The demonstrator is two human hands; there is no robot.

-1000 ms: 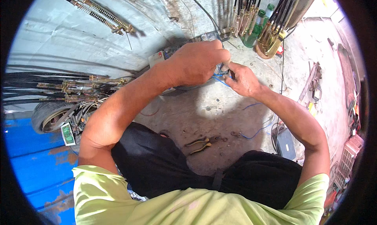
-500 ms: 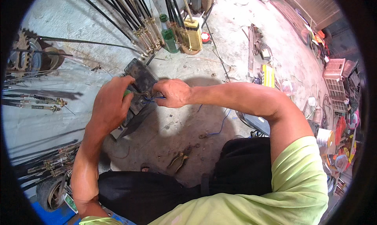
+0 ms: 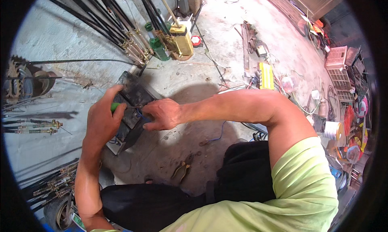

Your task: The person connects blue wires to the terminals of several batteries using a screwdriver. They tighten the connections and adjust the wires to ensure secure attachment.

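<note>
A dark, box-like device (image 3: pixel 139 91) with a black flap-like part lies tilted on the floor in front of me. Its left side is where my left hand (image 3: pixel 101 118) is, closed round a green-handled screwdriver (image 3: pixel 115 106), whose shaft is mostly hidden. My right hand (image 3: pixel 162 113) is at the right side of the device, its fingers bent and pinched at a short blue wire (image 3: pixel 140 112). The fingertips partly cover the wire's end. Both hands meet over the middle of the device.
Yellow-handled pliers (image 3: pixel 180 171) and a loose blue wire (image 3: pixel 220 131) lie on the floor nearer me. Threaded cables (image 3: pixel 135 44), a green bottle (image 3: pixel 159 46) and a yellow jug (image 3: pixel 182 40) stand by the wall. To the right are a yellow box (image 3: pixel 266 76) and a pink crate (image 3: pixel 337 70).
The view has shifted slightly. My right hand has turned over and lowered at the device, its fingers now pointing down-left. My left hand stays on the green handle.
</note>
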